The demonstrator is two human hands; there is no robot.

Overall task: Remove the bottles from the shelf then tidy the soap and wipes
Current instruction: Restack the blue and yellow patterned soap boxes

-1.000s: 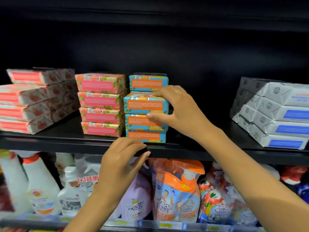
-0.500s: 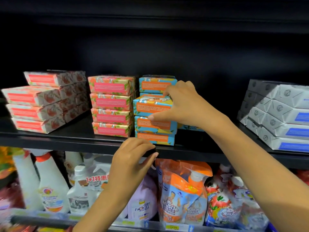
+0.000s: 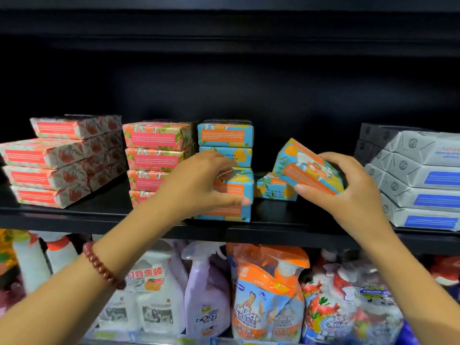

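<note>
Where the black shelf (image 3: 74,215) spans the view, grey wipes packs (image 3: 423,178) sit stacked at its right end, red soap stacks (image 3: 49,170) at its left; pink soap stack (image 3: 156,145) and blue soap stack (image 3: 225,134) side by side mid-shelf; spray bottles (image 3: 206,295) crowd the level below; left hand (image 3: 199,185) curled round a stacked box (image 3: 236,188) in the blue stack, thumb underneath, forearm hiding the pink stack's lower boxes; right hand (image 3: 348,188) grips a tilted soap box (image 3: 306,165) between blue stack and wipes; a flat blue box (image 3: 273,188) lies behind it; bead bracelet (image 3: 102,267) on left wrist.
</note>
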